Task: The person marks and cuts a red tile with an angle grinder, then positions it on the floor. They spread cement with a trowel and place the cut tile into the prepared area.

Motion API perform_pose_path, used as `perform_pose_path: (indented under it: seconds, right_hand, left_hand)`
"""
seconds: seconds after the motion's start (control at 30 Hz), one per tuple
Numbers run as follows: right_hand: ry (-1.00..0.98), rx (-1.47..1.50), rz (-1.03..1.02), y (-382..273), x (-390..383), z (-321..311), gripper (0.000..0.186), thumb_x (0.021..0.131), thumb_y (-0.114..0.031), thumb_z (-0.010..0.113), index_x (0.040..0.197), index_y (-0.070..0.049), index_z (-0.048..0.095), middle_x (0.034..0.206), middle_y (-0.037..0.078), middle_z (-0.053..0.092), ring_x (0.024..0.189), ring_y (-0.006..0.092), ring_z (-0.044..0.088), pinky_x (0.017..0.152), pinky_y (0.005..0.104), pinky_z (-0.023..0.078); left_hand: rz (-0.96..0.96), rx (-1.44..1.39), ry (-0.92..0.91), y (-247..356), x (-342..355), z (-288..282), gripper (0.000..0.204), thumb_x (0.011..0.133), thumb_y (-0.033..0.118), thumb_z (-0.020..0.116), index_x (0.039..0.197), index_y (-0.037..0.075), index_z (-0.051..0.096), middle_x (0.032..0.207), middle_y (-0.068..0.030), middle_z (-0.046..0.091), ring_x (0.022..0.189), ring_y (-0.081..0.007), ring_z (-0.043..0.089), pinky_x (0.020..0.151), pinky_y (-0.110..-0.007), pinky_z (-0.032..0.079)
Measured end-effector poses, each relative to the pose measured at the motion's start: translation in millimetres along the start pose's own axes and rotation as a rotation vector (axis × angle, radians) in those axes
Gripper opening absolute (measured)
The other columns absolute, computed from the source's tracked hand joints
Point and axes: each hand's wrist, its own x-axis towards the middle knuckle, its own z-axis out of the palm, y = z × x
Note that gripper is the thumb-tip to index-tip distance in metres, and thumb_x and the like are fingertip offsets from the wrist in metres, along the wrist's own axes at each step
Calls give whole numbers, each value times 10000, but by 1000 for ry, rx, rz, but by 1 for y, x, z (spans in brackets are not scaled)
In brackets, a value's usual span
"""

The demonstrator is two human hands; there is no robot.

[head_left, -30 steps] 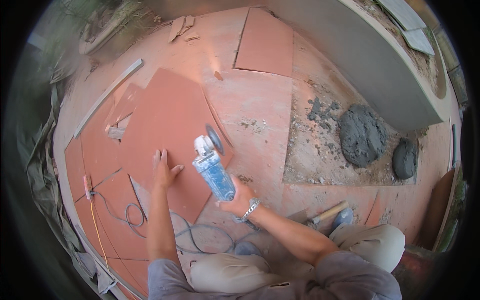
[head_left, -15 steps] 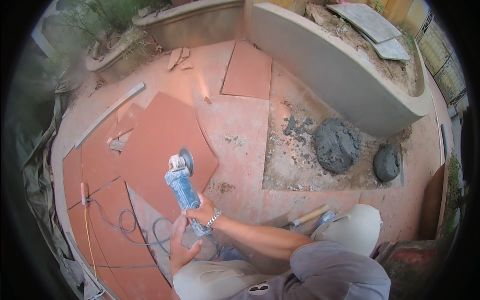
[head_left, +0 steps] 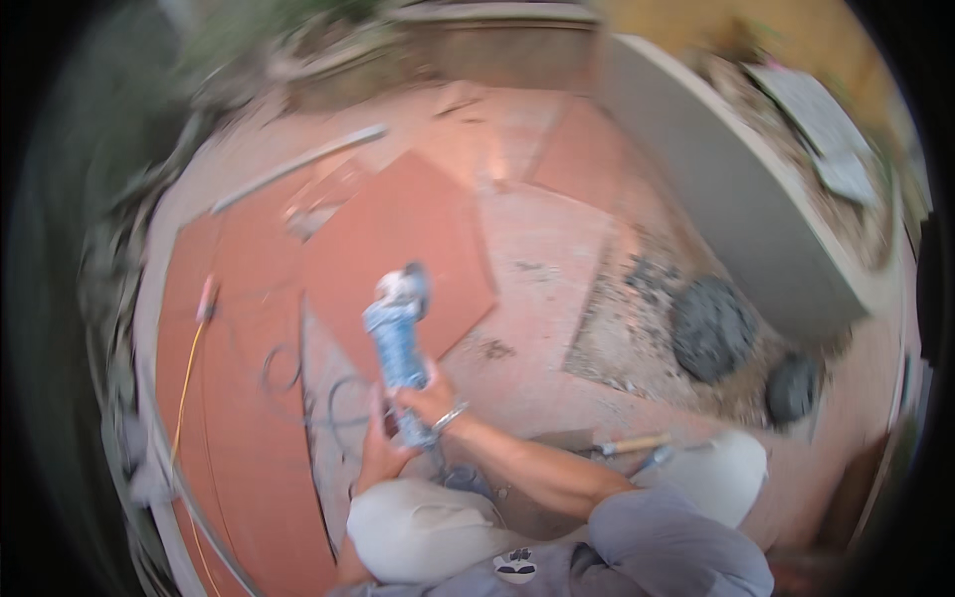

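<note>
The right hand [head_left: 430, 400] is clamped around the body of a blue angle grinder [head_left: 396, 346], whose disc [head_left: 418, 289] end points away from the person; that hold seems to keep the blade clear of both hands and the knees [head_left: 423, 527]. The left hand [head_left: 383, 450] is at the tool's rear end, probably steadying it, though blur leaves me unable to tell whether its fingers are closed. A dark cord [head_left: 343, 408] loops on the floor left of the grinder, with slack that likely lets the tool move freely.

Right of the knees' gap lies a tool with a wooden handle [head_left: 637, 443], within easy reach.

The grinder appears to be held above the near corner of a large red tile [head_left: 428, 224], which lies turned against the straight edges of the tiles [head_left: 249, 398] at left, so it looks loose. On those, a red connector [head_left: 207, 298] joins a yellow cable [head_left: 187, 388].

Beyond the tile's right corner, two dark mortar heaps [head_left: 712, 328] sit on a gravel patch [head_left: 607, 343], perhaps placed where bedding is wanted. A pale bar [head_left: 298, 167] lies past the tile's far left edge.
</note>
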Motion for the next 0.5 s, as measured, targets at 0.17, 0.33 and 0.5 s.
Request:
perform_pose_path:
  seconds: [0.17,0.33,0.5]
  right_hand:
    - [-193,-119,-147,14,-2,4,777,706,-177,801,1388,-24,462,1067,91,676,924,185,689,782,353,582]
    - [-235,-463,-329,29,-6,20,985,664,-291,849,1479,17,388,1181,162,652,1056,262,667,887,390,543]
    - [-295,-944,-454,61,-28,35,1022,705,-260,846,1505,103,326,1390,319,513,1233,445,560,1005,480,477]
  left_hand:
    - [-152,-105,-194,11,-15,-47,1164,731,184,882,1639,50,166,1569,-186,413,1390,-306,496,1110,-432,449]
    - [-123,-597,-4,14,-22,-49,995,892,265,801,1622,-7,182,1566,-198,424,1412,-284,470,1124,-429,433]
    - [-299,-588,405,4,-22,-12,737,882,299,822,1436,-24,460,1315,-112,605,1196,-186,602,1022,-361,499]
